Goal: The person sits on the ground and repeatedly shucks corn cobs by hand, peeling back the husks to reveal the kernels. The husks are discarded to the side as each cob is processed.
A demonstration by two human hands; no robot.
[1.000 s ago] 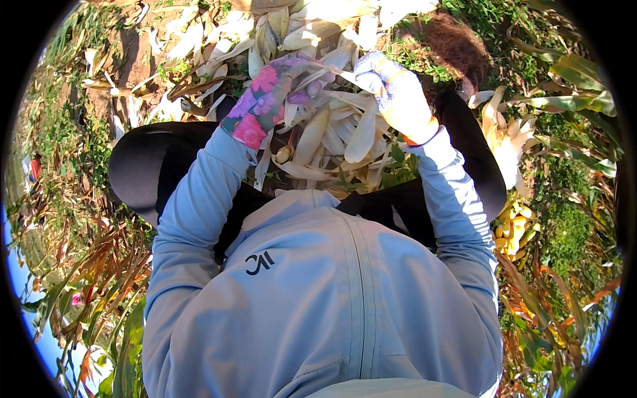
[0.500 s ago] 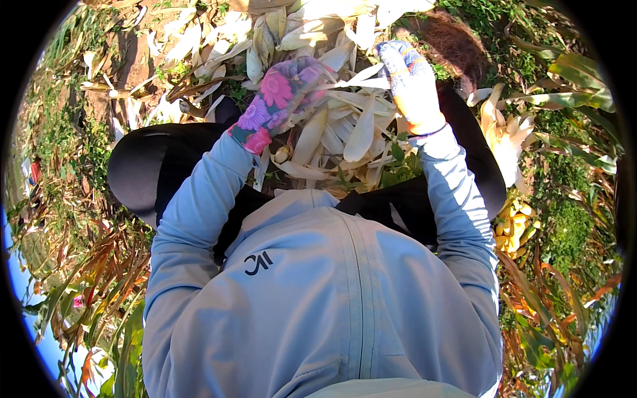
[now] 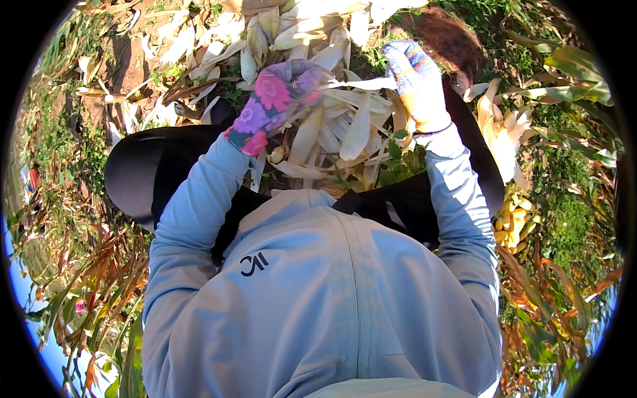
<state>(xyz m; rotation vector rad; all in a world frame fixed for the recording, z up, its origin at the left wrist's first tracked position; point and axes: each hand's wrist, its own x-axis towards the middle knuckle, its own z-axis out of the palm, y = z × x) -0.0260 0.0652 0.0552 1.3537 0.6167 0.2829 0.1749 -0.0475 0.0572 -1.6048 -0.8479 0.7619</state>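
One pale husk strip (image 3: 363,84) stretches across — right hand (image 3: 415,83) pinching its end, flowered left hand (image 3: 275,99) at the other, its grip too hidden to tell

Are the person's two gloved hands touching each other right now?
Apart. The head view shows it: a clear gap separates the left hand from the right hand, and a pale husk strip spans it.
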